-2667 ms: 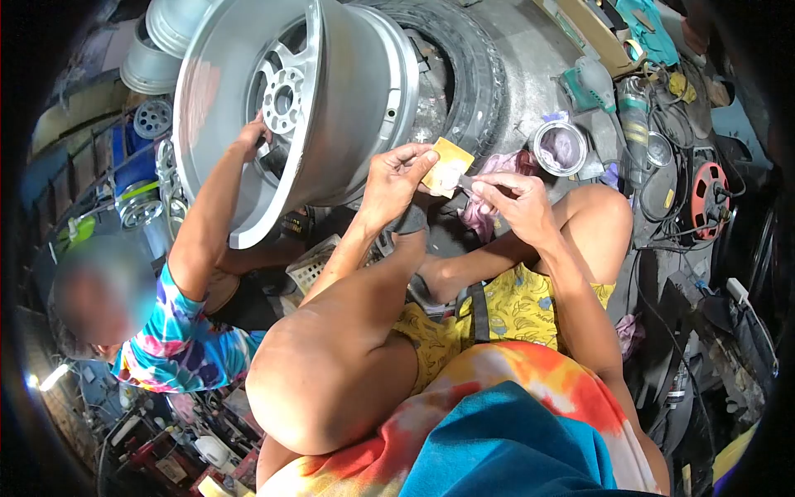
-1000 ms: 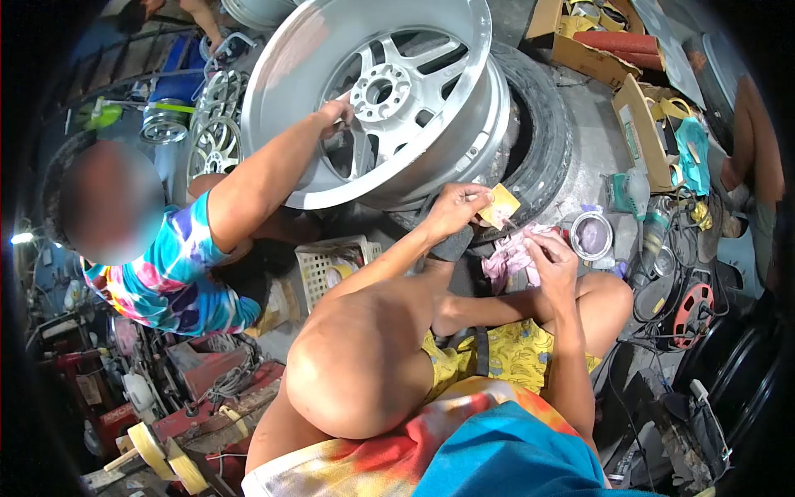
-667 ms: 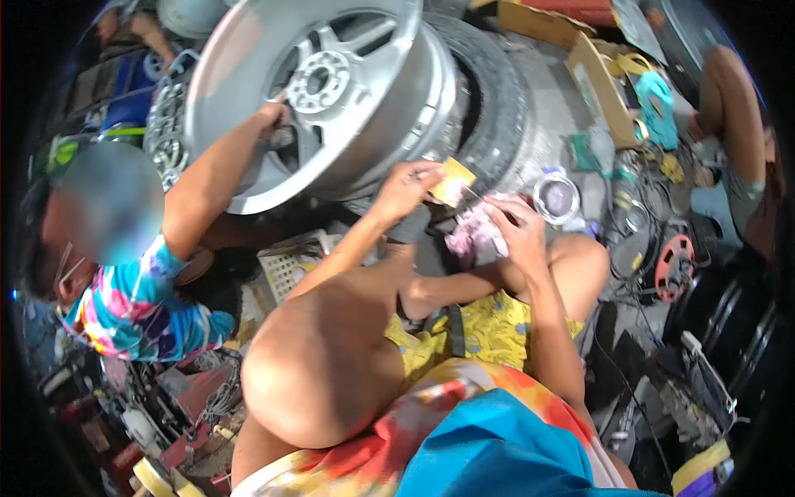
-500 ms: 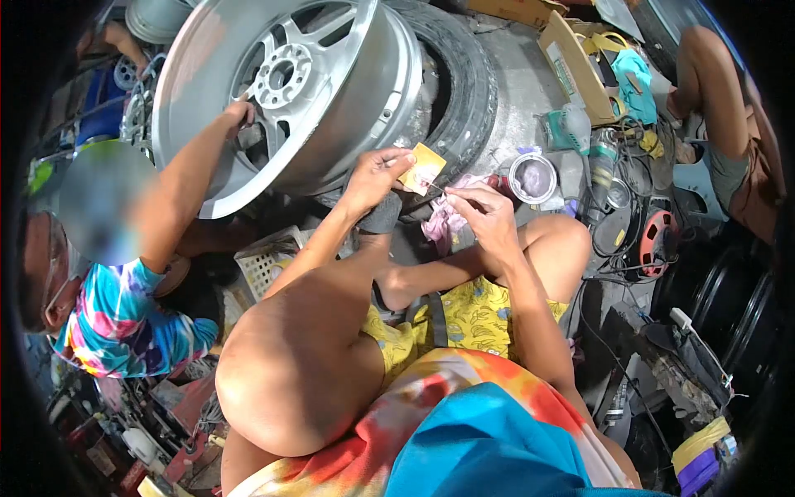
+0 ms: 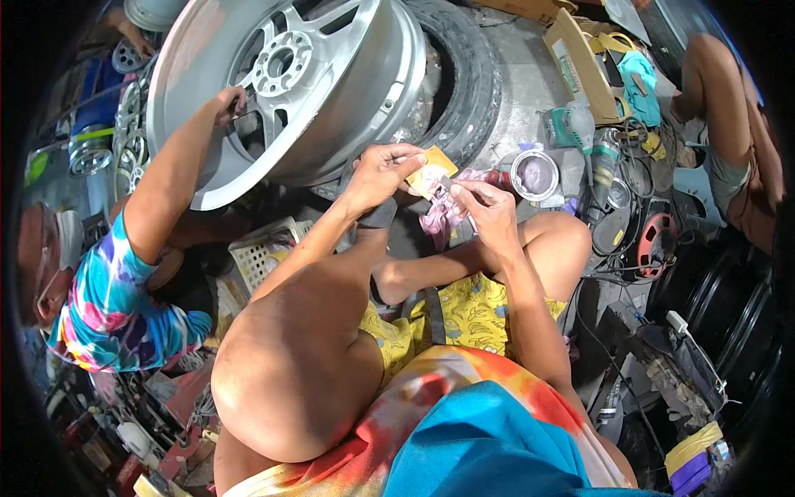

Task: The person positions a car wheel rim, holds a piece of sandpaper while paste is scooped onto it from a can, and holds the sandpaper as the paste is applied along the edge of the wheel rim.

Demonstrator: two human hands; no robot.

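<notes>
Between the thumb and fingers of my left hand (image 5: 383, 176) is a small yellow square card (image 5: 437, 157), with pale pinkish paste smeared on its lower part. My right hand (image 5: 490, 214) pinches a thin, narrow scraper (image 5: 448, 183), its tip close to the card's lower edge; most of it is hidden by the fingers. Just below both hands lies a crumpled pink cloth (image 5: 436, 227). A round can (image 5: 535, 176) of mauve paste stands to the right of them. Beyond my left hand, a large silver wheel rim (image 5: 377, 91) leans at an angle.
A tire (image 5: 480, 91) lies behind the rim. On the left, another person's hand (image 5: 231, 105) touches the rim's spokes. A white basket (image 5: 263, 248) sits by my leg. Cords, a sander (image 5: 570, 124) and a cardboard box (image 5: 580, 70) are on the right, near another person's leg (image 5: 720, 108).
My right hand has brought the scraper closer to the yellow card, which has shifted slightly right. On the left, the other person's hand has moved a little left and up along the rim.
</notes>
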